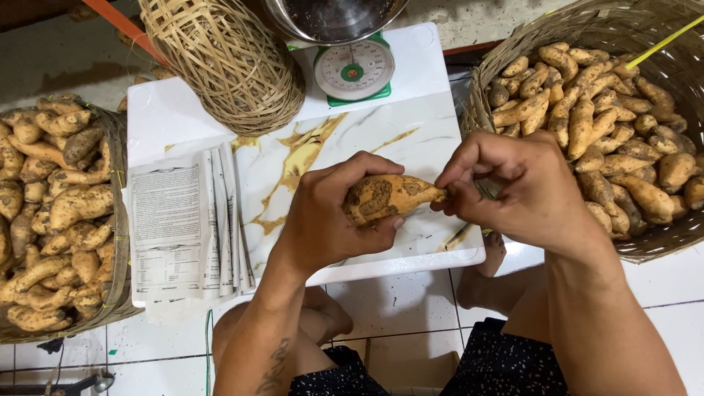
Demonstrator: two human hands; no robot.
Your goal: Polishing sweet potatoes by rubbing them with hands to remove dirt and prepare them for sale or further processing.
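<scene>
- Sitting low on a white tiled floor [411, 308], a person holds one sweet potato [387, 198] in both bare hands, above the near edge of a small marble-patterned worktop [293, 169].
- The left hand [330, 216] has its grip clamped round the thick end, fingers curled over the top and thumb below.
- The sweet potato's long axis runs left to right, its thin tip pointing towards the right hand [517, 187].
- The right hand's grip is pinched together on that tip, so the root spans the gap between the two hands.
- Folded newspapers [183, 231] lie on the worktop's left part.
- Either side stands a woven basket heaped with roots: left basket [117, 293], right basket [660, 246].
- Farther back sit a green-and-white scale [353, 71] and an overturned wicker basket [227, 62].
</scene>
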